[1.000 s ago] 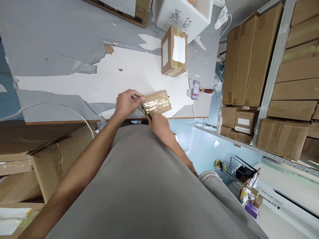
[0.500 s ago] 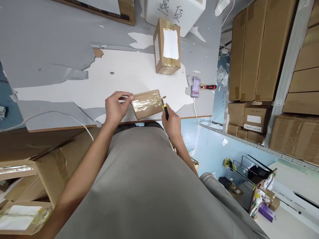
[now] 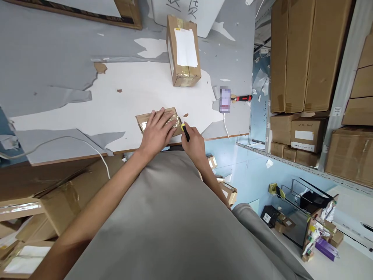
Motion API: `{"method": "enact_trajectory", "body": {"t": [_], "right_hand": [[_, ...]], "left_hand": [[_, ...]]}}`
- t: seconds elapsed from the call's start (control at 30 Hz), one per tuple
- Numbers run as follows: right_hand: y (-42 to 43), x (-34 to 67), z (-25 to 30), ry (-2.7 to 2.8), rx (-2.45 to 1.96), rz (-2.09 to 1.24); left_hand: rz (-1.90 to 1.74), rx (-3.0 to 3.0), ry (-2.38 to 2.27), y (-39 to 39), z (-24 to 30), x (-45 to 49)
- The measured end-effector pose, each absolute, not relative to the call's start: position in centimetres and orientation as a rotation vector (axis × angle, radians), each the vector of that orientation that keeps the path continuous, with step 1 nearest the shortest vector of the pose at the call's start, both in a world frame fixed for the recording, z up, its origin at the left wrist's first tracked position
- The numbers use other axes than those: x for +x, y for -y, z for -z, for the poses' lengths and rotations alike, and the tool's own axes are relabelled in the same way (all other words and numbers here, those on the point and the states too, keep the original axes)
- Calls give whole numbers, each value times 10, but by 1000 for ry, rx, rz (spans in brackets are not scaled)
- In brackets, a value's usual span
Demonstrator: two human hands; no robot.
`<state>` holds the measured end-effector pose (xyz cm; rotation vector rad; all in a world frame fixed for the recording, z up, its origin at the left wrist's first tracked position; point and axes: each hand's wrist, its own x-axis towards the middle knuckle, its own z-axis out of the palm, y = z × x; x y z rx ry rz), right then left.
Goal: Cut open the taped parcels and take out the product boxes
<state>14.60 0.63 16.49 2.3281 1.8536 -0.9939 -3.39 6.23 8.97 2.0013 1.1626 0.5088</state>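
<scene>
1. Your right hand (image 3: pixel 194 144) grips the black-and-yellow utility knife (image 3: pixel 185 132) at the right end of the taped carton (image 3: pixel 144 118).
2. Your left hand (image 3: pixel 155 134), fingers spread, has shifted from the carton's left edge onto its top, likely steadying it.
3. Carton: flat cardboard, glossy tape (image 3: pixel 143 125), on the white-and-grey worktable (image 3: pixel 131 95).
4. Beyond: taller cardboard box (image 3: pixel 186 71), paper-labelled.

1. The left grip (image 3: pixel 158 132) hid the middle of the small taped box (image 3: pixel 143 118).
2. The right grip (image 3: pixel 194 144) covered part of the cutter (image 3: pixel 183 127).
3. The white tub (image 3: pixel 186 15) was cut off above.
4. Pixelation blurred the phone screen (image 3: pixel 225 99).
</scene>
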Motion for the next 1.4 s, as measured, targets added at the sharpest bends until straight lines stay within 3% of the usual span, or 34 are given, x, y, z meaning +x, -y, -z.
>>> {"method": "enact_trajectory", "body": {"t": [0.47,1.4], "right_hand": [[-39,115,-187,-1655,2226,890],[-20,116,-211,-1436,2123,1002]], "left_hand": [[-530,1974,-1188,-62,-87,-34],[-563,2079,-1141,-59,-70,-37]]}}
